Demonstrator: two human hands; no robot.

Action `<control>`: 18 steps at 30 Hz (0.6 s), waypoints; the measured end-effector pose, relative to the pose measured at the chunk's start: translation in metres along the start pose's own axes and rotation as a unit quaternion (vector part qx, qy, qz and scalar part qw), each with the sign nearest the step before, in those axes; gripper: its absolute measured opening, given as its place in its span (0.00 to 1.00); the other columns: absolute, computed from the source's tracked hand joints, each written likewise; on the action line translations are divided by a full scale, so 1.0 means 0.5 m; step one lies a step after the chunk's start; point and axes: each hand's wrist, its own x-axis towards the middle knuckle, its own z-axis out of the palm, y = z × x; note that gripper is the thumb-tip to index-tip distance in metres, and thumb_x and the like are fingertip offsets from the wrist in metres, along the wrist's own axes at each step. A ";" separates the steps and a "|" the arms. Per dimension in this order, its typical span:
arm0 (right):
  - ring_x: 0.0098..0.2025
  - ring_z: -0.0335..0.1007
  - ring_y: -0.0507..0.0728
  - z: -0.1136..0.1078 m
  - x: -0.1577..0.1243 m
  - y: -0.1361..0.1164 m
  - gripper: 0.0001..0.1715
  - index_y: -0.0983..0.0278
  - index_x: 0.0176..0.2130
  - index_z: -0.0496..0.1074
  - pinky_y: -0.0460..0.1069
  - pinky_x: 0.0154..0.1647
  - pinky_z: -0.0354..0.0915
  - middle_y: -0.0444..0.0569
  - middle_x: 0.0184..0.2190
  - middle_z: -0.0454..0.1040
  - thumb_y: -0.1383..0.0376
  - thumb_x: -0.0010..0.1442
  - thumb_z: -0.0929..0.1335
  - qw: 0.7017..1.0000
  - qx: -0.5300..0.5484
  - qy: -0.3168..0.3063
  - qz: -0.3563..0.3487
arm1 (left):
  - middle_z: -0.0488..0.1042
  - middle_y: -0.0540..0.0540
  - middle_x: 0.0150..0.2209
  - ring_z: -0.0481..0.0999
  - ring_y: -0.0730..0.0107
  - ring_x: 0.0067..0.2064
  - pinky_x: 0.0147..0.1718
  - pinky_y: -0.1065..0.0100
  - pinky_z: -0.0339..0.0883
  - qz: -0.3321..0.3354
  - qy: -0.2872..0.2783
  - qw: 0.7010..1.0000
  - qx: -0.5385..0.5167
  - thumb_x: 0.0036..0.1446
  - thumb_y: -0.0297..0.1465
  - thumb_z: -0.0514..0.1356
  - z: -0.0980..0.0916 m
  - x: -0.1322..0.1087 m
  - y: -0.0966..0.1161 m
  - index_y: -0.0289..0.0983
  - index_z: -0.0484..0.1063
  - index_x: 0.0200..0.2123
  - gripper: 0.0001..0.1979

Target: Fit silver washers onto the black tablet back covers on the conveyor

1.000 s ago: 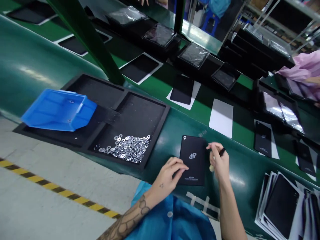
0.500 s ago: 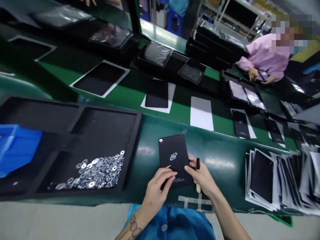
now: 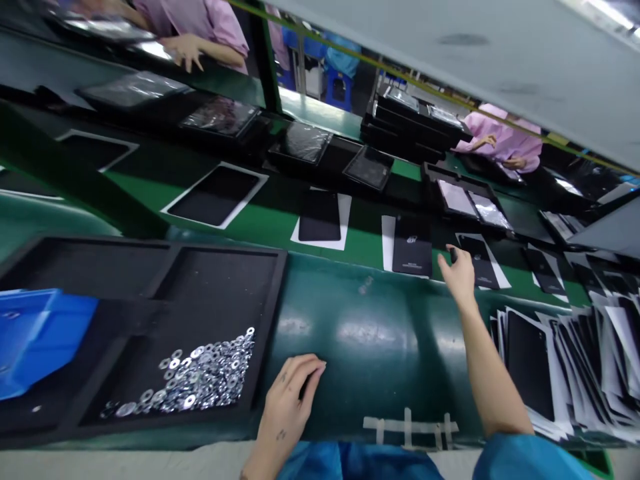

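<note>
Newly on white sheet (image 3: 388, 241), black tablet (image 3: 413, 252); right hand (image 3: 460, 275) just beside.

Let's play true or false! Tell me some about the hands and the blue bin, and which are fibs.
1. The shiny rings lie in the black tray. True.
2. The right hand is farther from the blue bin than the left hand is. True.
3. The blue bin stands on the floor. False: it rests on the black tray.
4. The right hand is near a tablet with a pale logo. True.
5. The left hand is touching that tablet. False: it is over the green bench, apart from the tablet.
</note>
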 end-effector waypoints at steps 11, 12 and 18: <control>0.53 0.79 0.61 0.408 0.000 -0.198 0.19 0.63 0.56 0.74 0.52 0.54 0.70 0.56 0.51 0.82 0.56 0.75 0.65 0.934 -0.165 -0.288 -0.134 | 0.82 0.44 0.42 0.83 0.63 0.42 0.43 0.63 0.80 0.009 -0.019 1.000 0.015 0.76 0.28 0.58 0.007 0.004 0.008 0.42 0.79 0.44 0.09; 0.54 0.79 0.62 0.439 0.014 -0.219 0.20 0.65 0.58 0.73 0.52 0.54 0.71 0.59 0.53 0.82 0.56 0.75 0.65 0.927 -0.200 -0.295 -0.115 | 0.82 0.43 0.42 0.83 0.63 0.42 0.43 0.63 0.80 0.008 -0.023 1.000 0.013 0.76 0.29 0.58 0.007 0.003 0.007 0.42 0.79 0.45 0.09; 0.60 0.79 0.69 0.505 0.049 -0.263 0.26 0.73 0.67 0.65 0.60 0.60 0.71 0.74 0.60 0.76 0.72 0.74 0.62 0.918 -0.258 -0.292 -0.066 | 0.83 0.43 0.43 0.86 0.61 0.44 0.45 0.63 0.83 -0.021 0.028 0.999 -0.013 0.75 0.29 0.58 0.013 0.002 -0.002 0.43 0.79 0.45 0.09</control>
